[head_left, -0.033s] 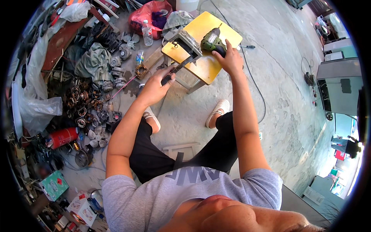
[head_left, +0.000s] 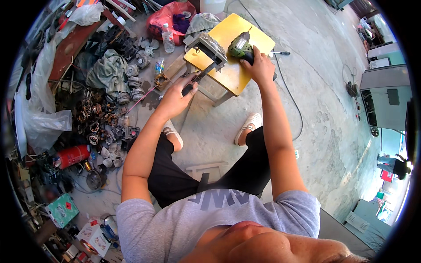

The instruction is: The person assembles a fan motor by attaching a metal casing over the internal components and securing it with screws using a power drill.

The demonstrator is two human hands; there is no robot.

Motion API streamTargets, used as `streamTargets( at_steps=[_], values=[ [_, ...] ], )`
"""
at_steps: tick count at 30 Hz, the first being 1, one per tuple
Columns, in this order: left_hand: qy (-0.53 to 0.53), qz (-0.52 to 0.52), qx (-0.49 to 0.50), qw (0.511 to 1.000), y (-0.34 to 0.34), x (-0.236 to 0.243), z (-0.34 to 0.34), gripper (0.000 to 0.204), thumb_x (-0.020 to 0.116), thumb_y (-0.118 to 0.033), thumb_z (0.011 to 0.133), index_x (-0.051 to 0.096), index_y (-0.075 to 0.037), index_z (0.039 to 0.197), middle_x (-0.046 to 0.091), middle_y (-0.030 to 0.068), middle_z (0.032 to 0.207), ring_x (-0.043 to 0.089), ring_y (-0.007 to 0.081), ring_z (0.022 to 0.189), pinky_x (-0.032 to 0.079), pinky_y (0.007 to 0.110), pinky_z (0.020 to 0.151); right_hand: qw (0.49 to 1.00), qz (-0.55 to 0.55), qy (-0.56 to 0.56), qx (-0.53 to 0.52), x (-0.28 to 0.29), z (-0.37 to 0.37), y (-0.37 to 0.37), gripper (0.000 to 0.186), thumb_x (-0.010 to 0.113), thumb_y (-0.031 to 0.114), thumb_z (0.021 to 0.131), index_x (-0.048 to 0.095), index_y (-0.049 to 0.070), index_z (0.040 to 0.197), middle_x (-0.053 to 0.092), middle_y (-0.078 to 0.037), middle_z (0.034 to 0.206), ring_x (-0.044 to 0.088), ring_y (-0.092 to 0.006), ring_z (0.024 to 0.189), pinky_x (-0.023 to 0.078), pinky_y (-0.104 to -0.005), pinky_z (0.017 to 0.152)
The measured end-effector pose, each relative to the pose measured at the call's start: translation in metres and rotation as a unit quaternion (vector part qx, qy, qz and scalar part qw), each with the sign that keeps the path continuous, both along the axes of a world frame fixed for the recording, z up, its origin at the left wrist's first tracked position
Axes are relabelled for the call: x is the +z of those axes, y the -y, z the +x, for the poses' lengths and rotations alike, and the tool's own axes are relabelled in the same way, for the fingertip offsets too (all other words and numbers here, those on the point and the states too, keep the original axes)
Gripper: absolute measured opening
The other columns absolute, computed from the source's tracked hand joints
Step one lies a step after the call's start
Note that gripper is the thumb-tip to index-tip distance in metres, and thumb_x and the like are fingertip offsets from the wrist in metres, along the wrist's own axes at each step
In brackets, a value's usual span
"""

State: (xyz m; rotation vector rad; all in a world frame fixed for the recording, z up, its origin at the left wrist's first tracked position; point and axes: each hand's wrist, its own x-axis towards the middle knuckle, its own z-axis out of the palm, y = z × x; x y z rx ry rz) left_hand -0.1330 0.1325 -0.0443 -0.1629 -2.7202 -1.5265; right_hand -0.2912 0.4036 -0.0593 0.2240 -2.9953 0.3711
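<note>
My left hand (head_left: pixel 175 98) is closed around the dark handle of a plier-like tool (head_left: pixel 202 75). Its far end meets a grey, box-shaped metal part (head_left: pixel 210 46), which rests over the left edge of a yellow-topped stool (head_left: pixel 232 83). A green and black cordless drill (head_left: pixel 240 46) lies on the stool top, its bit pointing away from me. My right hand (head_left: pixel 263 68) is wrapped round the drill's dark grip, with the thumb on the near side. The palm hides part of that grip.
Motor parts and coils (head_left: pixel 94 109) are heaped on the left, near a red cylinder (head_left: pixel 72 156). A plastic bottle (head_left: pixel 167 38) stands by a red bag (head_left: pixel 169 19). A cable (head_left: pixel 289 92) crosses the concrete floor right of the stool. Another person (head_left: pixel 397 166) is far right.
My right fingers have come down and closed further round the drill's grip. The metal part and the tool in my left hand have shifted very slightly left.
</note>
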Motion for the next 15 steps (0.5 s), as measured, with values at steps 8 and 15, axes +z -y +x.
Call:
streamTargets(
  at_steps=[8, 15],
  values=[
    [-0.037, -0.075, 0.026, 0.996, 0.018, 0.008, -0.004, 0.046, 0.061, -0.023, 0.095, 0.052, -0.004, 0.135, 0.060, 0.0172, 0.121, 0.058, 0.0307, 0.114, 0.043, 0.035, 0.099, 0.993, -0.097, -0.045, -0.043, -0.001, 0.002, 0.012, 0.063, 0.072, 0.042, 0.078, 0.057, 0.012, 0.131, 0.069, -0.017, 0.101, 0.068, -0.0339, 0.093, 0.053, -0.0429, 0.079],
    [0.051, -0.119, -0.024, 0.991, 0.051, 0.012, 0.001, 0.048, 0.063, -0.019, 0.092, 0.052, -0.005, 0.136, 0.061, 0.0174, 0.124, 0.059, 0.0303, 0.116, 0.042, 0.036, 0.101, 0.811, -0.577, 0.091, 0.030, 0.038, 0.032, -0.010, 0.035, 0.070, 0.020, 0.083, 0.063, -0.002, 0.109, 0.067, -0.007, 0.088, 0.064, -0.0163, 0.081, 0.051, -0.0321, 0.077]
  ],
)
